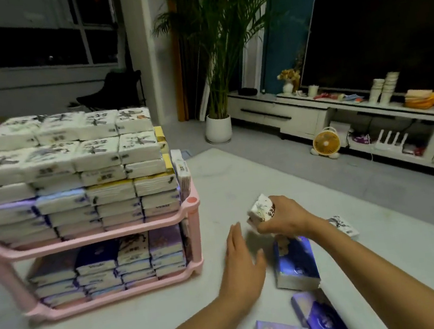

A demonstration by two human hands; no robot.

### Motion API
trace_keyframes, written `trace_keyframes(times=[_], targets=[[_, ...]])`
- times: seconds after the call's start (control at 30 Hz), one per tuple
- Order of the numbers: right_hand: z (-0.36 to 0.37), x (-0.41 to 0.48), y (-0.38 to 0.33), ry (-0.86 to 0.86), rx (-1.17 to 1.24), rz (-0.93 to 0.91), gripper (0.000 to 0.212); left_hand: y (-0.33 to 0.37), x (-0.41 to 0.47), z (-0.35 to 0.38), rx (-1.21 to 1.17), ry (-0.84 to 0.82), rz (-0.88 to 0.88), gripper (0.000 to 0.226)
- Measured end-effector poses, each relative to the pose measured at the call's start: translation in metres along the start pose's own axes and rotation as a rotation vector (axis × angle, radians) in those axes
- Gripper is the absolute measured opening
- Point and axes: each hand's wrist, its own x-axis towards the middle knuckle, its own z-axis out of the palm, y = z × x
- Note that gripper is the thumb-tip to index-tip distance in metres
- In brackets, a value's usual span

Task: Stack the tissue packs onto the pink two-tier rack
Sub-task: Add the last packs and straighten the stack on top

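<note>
The pink two-tier rack (191, 209) stands on the floor at the left, both tiers packed with tissue packs. A tall pile of white packs (70, 157) rises from its top tier. My right hand (282, 218) grips a white flowered tissue pack (261, 208), held up to the right of the rack. My left hand (242, 264) hovers with straight fingers just below and left of it, holding nothing. A blue pack (295, 265) lies under my right hand. Purple and blue packs (324, 319) lie near the bottom edge, and a white pack (343, 226) lies beyond my right forearm.
A pale mat (149, 327) covers the floor under the rack and packs. A potted palm (218, 125) stands behind. A low white TV cabinet (301, 116) with a large screen (388, 42) runs along the right wall, a small orange fan (326, 143) before it.
</note>
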Motion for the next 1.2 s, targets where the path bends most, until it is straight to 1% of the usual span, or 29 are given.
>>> trace_keyframes(times=[0.03,0.1,0.17,0.2,0.23,0.27,0.3,0.33,0.37,0.43,0.5,0.57,0.6,0.7,0.73,0.8,0.9,1.03,1.1,1.2], targets=[[-0.008,-0.012,-0.008,-0.036,0.083,0.000,0.017,0.010,-0.003,-0.004,-0.098,-0.001,-0.024,0.065],[-0.022,-0.039,-0.028,-0.112,0.247,-0.020,0.017,0.034,-0.009,-0.017,-0.401,-0.026,-0.121,0.049],[-0.032,-0.065,-0.047,-0.125,0.277,-0.091,0.018,0.059,-0.022,-0.038,-0.792,-0.062,-0.264,0.027],[-0.035,-0.078,-0.057,-0.123,0.260,-0.138,0.019,0.071,-0.032,-0.053,-0.973,-0.098,-0.335,0.025],[-0.037,-0.090,-0.067,-0.117,0.217,-0.191,0.023,0.080,-0.042,-0.069,-1.121,-0.152,-0.391,0.029],[-0.038,-0.101,-0.078,-0.118,0.154,-0.247,0.028,0.087,-0.052,-0.085,-1.210,-0.215,-0.411,0.038],[-0.038,-0.111,-0.088,-0.112,0.077,-0.294,0.033,0.093,-0.063,-0.100,-1.246,-0.277,-0.395,0.045],[-0.038,-0.120,-0.099,-0.099,0.010,-0.333,0.036,0.096,-0.072,-0.114,-1.245,-0.328,-0.360,0.049],[-0.039,-0.129,-0.110,-0.083,-0.032,-0.379,0.037,0.099,-0.081,-0.128,-1.219,-0.361,-0.322,0.047],[-0.038,-0.142,-0.133,-0.075,-0.063,-0.454,0.038,0.103,-0.096,-0.153,-1.142,-0.343,-0.286,0.036],[-0.037,-0.149,-0.154,-0.098,0.027,-0.458,0.040,0.101,-0.105,-0.178,-1.086,-0.282,-0.277,0.031],[-0.034,-0.149,-0.175,-0.098,0.260,-0.406,0.040,0.095,-0.113,-0.209,-0.994,-0.159,-0.243,0.027],[-0.034,-0.147,-0.183,-0.063,0.336,-0.382,0.036,0.095,-0.117,-0.224,-0.931,-0.088,-0.217,0.025],[-0.025,-0.133,-0.205,0.057,0.362,-0.350,0.027,0.092,-0.126,-0.275,-0.626,0.176,-0.130,0.021],[-0.019,-0.126,-0.213,0.063,0.377,-0.329,0.027,0.089,-0.126,-0.293,-0.517,0.268,-0.100,0.022],[-0.006,-0.110,-0.227,-0.002,0.401,-0.257,0.032,0.082,-0.120,-0.328,-0.390,0.411,-0.064,0.026],[0.008,-0.085,-0.254,-0.075,0.485,-0.147,0.036,0.066,-0.097,-0.362,-0.317,0.444,-0.115,0.024],[0.024,-0.065,-0.290,-0.075,0.667,-0.126,0.033,0.046,-0.062,-0.376,-0.293,0.465,-0.177,0.020],[0.030,-0.058,-0.304,-0.062,0.651,-0.142,0.030,0.041,-0.049,-0.375,-0.233,0.479,-0.173,0.022],[0.041,-0.049,-0.314,0.026,0.511,-0.170,0.032,0.037,-0.041,-0.367,-0.019,0.578,-0.106,0.036]])
